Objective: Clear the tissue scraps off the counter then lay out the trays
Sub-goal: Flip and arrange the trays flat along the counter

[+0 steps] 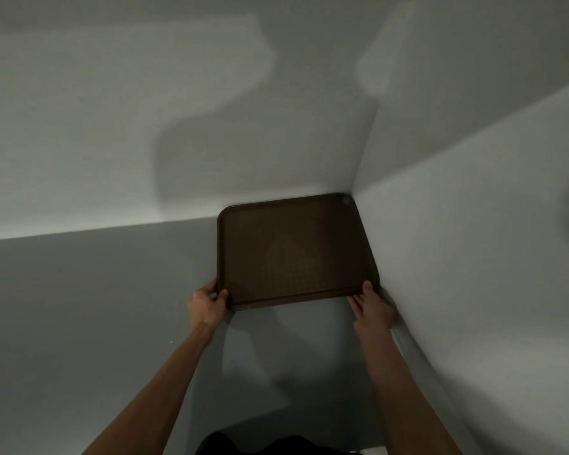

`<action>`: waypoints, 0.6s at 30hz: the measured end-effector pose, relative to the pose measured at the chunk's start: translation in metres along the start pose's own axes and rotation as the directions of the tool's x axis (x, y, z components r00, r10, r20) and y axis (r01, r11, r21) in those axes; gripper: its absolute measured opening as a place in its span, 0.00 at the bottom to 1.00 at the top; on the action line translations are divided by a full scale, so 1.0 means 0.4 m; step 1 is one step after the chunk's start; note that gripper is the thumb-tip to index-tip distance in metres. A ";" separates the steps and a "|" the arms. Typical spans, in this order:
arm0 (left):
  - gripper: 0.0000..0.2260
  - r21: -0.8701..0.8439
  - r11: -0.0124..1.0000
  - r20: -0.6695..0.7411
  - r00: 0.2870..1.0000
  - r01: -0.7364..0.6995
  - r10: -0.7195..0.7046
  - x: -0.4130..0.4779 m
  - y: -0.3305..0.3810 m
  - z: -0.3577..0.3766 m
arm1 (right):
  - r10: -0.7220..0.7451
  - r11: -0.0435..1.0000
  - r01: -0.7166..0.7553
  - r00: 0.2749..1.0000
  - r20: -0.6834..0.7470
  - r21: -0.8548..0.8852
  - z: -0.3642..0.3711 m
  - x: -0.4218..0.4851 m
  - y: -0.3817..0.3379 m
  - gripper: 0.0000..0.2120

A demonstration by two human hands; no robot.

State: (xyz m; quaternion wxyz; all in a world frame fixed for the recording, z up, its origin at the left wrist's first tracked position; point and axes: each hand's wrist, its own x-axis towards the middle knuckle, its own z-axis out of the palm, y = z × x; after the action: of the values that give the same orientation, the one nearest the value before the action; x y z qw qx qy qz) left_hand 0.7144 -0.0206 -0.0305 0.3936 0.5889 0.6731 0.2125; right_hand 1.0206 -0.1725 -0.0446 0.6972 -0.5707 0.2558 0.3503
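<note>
1. Bottom edge: dark clothing (276,446), cropped by the frame, shape not readable.
2. Two bare forearms rising from the lower edge, elbows cut off.
3. Grey counter (79,307), dim, heavily shadowed between the arms. One pale speck (171,342) just left of the left forearm, too small to identify.
4. Left hand (207,305): curled round the near-left corner of the brown tray (293,254), thumb on top of the rim, fingers wrapped against the left edge, tips partly hidden.
5. Right hand (373,308): thumb over the rim at the near-right corner, fingers angled under the near edge, tips out of sight beneath it. Pinching hold.
6. Tray tucked into the counter's far corner: right edge along the right wall (473,224), far edge against the back wall (112,126), far-right corner at the junction. Nothing on it. Surface texture barely legible in the low light. Cannot tell whether the near edge rests on the counter or sits slightly raised.
7. Both walls pale, crossed by soft, blurred shadows.
</note>
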 end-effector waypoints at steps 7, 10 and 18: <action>0.28 0.338 0.875 0.015 0.931 -0.347 0.364 -0.031 -0.022 0.038 | -0.532 0.449 0.541 0.801 0.274 -0.712 -0.057 -0.080 0.016 0.19; 0.27 0.349 0.692 0.167 0.769 -0.632 0.618 -0.076 0.015 0.080 | -0.547 -0.248 0.755 0.408 0.731 -0.607 -0.086 -0.096 0.046 0.21; 0.20 0.472 0.475 0.488 0.669 -0.743 0.561 -0.088 0.038 0.164 | -0.079 -0.625 0.735 0.278 0.958 -0.264 -0.033 0.052 0.047 0.31</action>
State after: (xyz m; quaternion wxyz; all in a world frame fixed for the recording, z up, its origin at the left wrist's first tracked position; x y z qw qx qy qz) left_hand 0.7749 -0.0627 -0.0487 0.1430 0.9201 0.3639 0.0246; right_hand 1.0195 -0.1792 -0.0747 0.1036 -0.7654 -0.6328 0.0551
